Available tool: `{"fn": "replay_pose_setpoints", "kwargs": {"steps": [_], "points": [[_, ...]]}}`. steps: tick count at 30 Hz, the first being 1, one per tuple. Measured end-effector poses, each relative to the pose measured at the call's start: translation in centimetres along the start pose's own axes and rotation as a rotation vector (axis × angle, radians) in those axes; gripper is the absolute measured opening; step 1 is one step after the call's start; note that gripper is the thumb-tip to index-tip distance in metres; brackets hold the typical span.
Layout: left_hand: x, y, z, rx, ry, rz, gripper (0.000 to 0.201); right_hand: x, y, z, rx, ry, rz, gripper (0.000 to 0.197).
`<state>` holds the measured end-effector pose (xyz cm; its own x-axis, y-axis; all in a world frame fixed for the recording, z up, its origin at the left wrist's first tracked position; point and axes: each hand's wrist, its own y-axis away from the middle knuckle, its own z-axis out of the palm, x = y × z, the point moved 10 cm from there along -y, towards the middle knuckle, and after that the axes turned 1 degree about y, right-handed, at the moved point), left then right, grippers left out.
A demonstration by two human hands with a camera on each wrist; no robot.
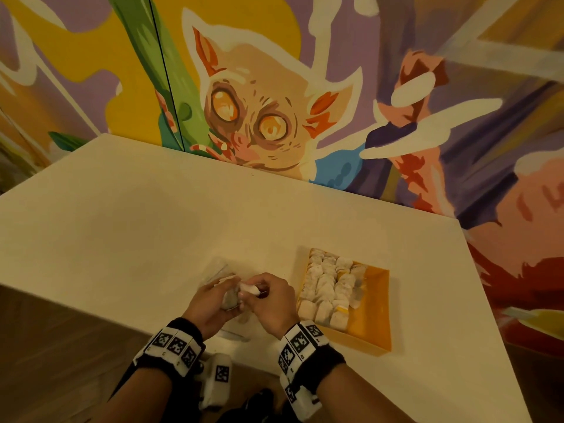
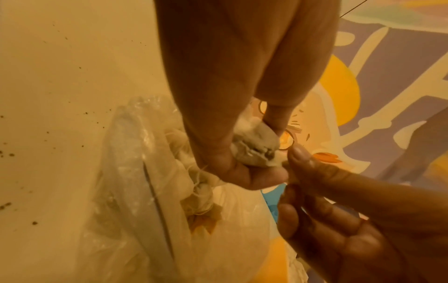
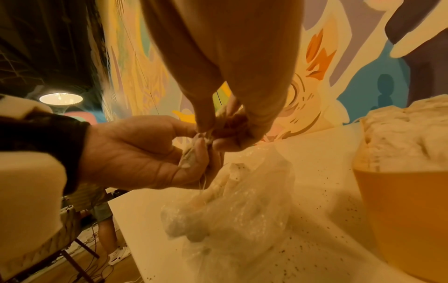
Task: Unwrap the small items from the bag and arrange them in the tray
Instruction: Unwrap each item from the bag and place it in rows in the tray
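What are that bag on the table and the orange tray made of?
The bag looks like thin clear plastic film: it is see-through, crinkled and glints. The tray seems to be matte orange card or plastic; its flat, straight walls leave that open.

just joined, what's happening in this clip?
A person is unwrapping one small pale wrapped item over the white table. The left hand holds it while the right hand pinches and pulls at its wrapping. The crumpled clear plastic bag lies on the table just under the hands. To the right, the orange rectangular tray already holds several rows of pale unwrapped pieces, with bare space along its right side.
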<state>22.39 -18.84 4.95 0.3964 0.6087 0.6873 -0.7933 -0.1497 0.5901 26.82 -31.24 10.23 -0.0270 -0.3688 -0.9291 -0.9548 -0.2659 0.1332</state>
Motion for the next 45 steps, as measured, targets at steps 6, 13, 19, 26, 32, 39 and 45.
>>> {"fn": "replay_pose_setpoints", "kwargs": {"steps": [6,13,19,26,32,39,45], "points": [[0.5,-0.4,-1.4,0.119,0.068,0.014,0.012,-0.8,0.0,-0.5,0.018,0.021,-0.058,0.021],[0.1,-0.2,-0.5,0.018,0.193,-0.078,0.011,-1.1,-0.4,-1.8,-0.008,-0.02,-0.096,0.011],[-0.4,-0.4,0.4,-0.061,0.167,-0.132,0.034,-0.6,-0.5,-2.8,0.002,0.013,-0.077,0.017],[2.3,0.6,0.6,0.044,-0.267,0.071,0.026,-0.6,-0.5,-4.4,0.059,-0.021,-0.089,0.012],[4.8,3.4,4.7,-0.171,-0.672,0.317,0.011,-0.9,-0.2,-4.8,0.042,0.04,-0.107,0.008],[6.3,3.6,7.0,-0.136,-1.018,0.573,0.006,-1.4,1.0,-6.3,0.073,-0.026,-0.15,0.007],[6.0,3.5,8.6,-0.147,-0.893,0.593,0.006,0.1,1.1,-7.5,0.029,-0.022,-0.072,0.016]]}}
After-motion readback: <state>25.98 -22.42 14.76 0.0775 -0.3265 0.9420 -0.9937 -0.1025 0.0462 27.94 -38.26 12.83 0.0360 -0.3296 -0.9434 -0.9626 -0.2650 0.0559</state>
